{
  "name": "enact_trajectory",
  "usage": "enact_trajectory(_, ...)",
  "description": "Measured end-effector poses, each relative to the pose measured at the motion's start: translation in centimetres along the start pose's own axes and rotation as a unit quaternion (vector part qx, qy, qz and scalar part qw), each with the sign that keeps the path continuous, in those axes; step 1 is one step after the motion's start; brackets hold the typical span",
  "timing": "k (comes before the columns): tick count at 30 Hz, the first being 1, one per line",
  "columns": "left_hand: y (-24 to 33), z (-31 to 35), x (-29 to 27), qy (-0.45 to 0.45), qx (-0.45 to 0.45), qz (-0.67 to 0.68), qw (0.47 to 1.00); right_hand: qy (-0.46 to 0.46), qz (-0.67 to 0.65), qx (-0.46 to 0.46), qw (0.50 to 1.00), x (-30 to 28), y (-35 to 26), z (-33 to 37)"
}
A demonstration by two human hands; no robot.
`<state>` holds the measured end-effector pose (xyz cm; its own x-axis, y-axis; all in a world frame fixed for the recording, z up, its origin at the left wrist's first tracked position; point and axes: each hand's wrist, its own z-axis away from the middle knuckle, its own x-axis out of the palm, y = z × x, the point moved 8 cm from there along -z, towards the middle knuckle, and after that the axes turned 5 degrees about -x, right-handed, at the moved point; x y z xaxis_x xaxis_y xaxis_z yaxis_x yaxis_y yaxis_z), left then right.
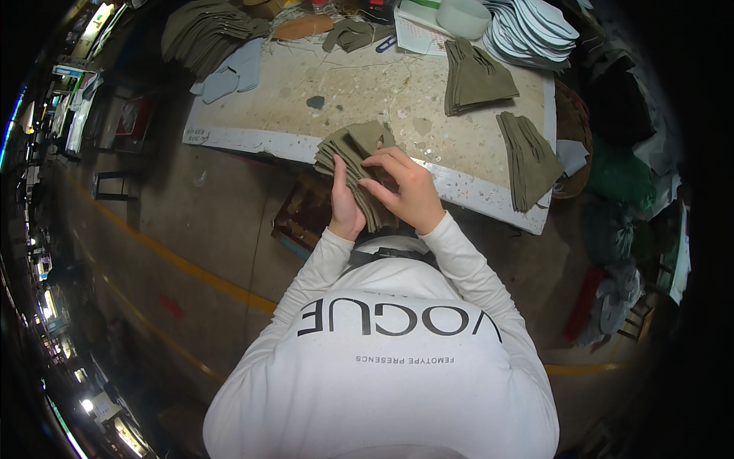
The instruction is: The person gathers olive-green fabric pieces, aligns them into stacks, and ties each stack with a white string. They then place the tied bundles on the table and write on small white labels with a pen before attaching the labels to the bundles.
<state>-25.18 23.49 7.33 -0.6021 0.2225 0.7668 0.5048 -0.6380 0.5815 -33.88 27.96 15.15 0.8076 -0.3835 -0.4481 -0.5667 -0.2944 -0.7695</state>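
A thick stack of olive-green cut fabric pieces [336, 145] is between my hands at the table's front edge, its lower end hanging over the edge. My left hand [346, 203] grips the stack from the left side, thumb upright against the layers. Over the right side of the stack, my right hand [409, 185] has its fingers bent onto the cloth, thumb and fingertips at the layered edges. The layers look fanned apart at the upper left. How many layers each hand pinches is hidden.
The worktable [290, 115] bears two olive fabric stacks [478, 80] on the right, a larger olive pile [206, 34] at far left, grey-blue pieces [233, 73], white pieces [531, 30], a tape roll [463, 17] and an orange-brown piece [303, 27]. Below stands a box [302, 214].
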Motion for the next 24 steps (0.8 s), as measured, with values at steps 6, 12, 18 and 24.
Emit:
enact_trajectory(6, 0.2, -0.4, 0.3, -0.027, -0.014, 0.025, 0.999, 0.005, -0.071, 0.046, 0.996, -0.4, 1.2, -0.4)
enact_trajectory(12, 0.3, -0.2, 0.4, -0.012, 0.003, 0.020, 1.000, -0.032, 0.003, 0.028, 0.999, -0.1, -0.5, 0.4)
enact_trajectory(18, 0.7, 0.1, 0.1, -0.038, 0.011, 0.024, 0.999, -0.040, -0.059, 0.028, 0.997, 0.0, 0.0, 0.4)
enact_trajectory(24, -0.8, 0.3, -1.3, 0.023, -0.011, 0.022, 0.999, -0.034, 0.106, 0.004, 0.994, 0.5, -1.7, 0.4)
